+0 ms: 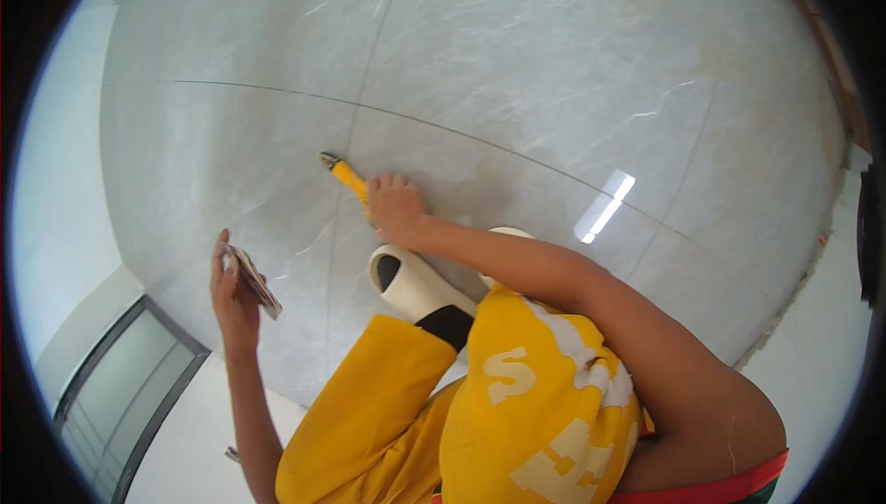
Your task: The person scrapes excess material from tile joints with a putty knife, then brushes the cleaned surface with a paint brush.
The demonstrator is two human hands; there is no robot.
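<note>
Low over the tiled floor [517,70], my right hand [398,210] is closed at the handle of a yellow-handled tool [349,178]. Its short, dark head points up and left, near the crossing of two tile joints. Off to the left, my left hand [236,306] grips a flat, thin, brownish-grey piece [256,282] with a layered-looking edge, between thumb and fingers. I cannot tell what that piece is. Part of my right fingers is hidden behind the back of the hand.
My pale slip-on shoe [411,284] stands just below my right hand; my yellow trouser legs [369,375] fill the lower middle. A dark-framed glass panel [129,402] is at lower left, a white wall [65,218] at left. A bright light reflection lies right of centre.
</note>
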